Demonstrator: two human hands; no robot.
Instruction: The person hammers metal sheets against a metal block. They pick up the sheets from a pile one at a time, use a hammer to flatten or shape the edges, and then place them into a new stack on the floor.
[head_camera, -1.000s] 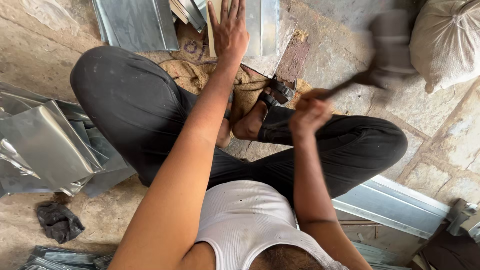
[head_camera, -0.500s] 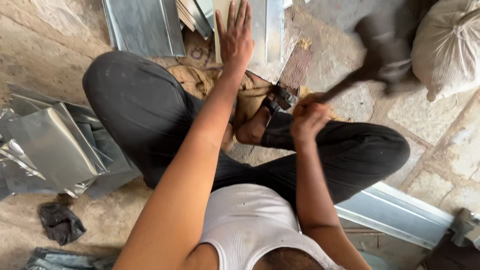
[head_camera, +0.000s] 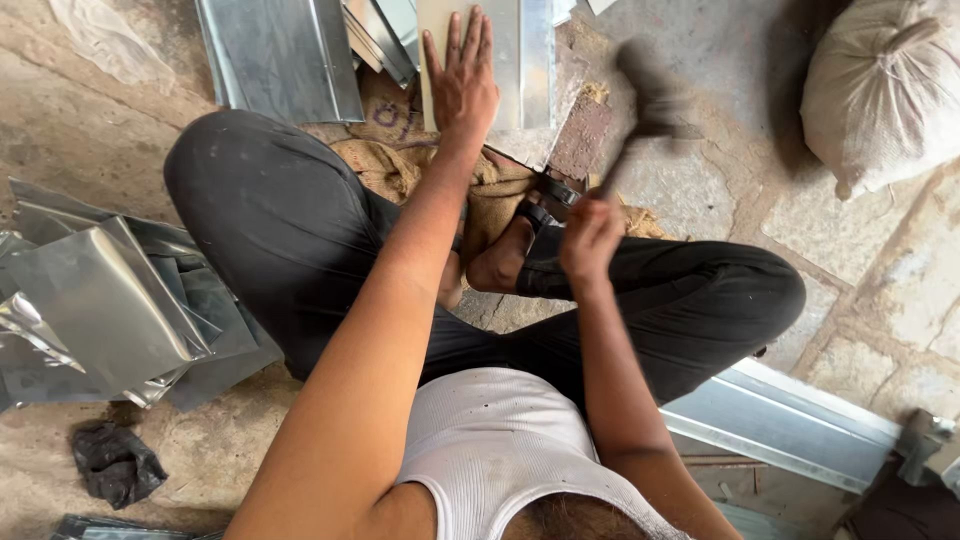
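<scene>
The metal sheet (head_camera: 520, 60) lies flat on the floor (head_camera: 720, 190) ahead of the person's crossed legs, its near edge over a reddish-brown block (head_camera: 580, 135) and a fold of burlap (head_camera: 400, 165). The left hand (head_camera: 462, 85) rests on the sheet, palm down, fingers spread wide, holding nothing but pinning the sheet in place. The right hand (head_camera: 590, 238) is wrapped tight around the handle of a hammer (head_camera: 645, 95), whose head is raised above and just right of the block.

Judged from this posture, the step in hand is hammering the sheet's edge over the block, with the tool at the top of a stroke. The next move calls for a blow that lands on the edge near the block and well apart from the spread fingers, while the left hand keeps the sheet from shifting.

Limits of view: the hammer head is motion-blurred, so its shape and face cannot be made out. The far end of the sheet is cut off by the frame's top edge. The exact strike point is hard to tell. More bent sheets (head_camera: 100, 300) lie at the left, a long metal strip (head_camera: 790, 425) at the lower right, a filled sack (head_camera: 880, 90) at the upper right.
</scene>
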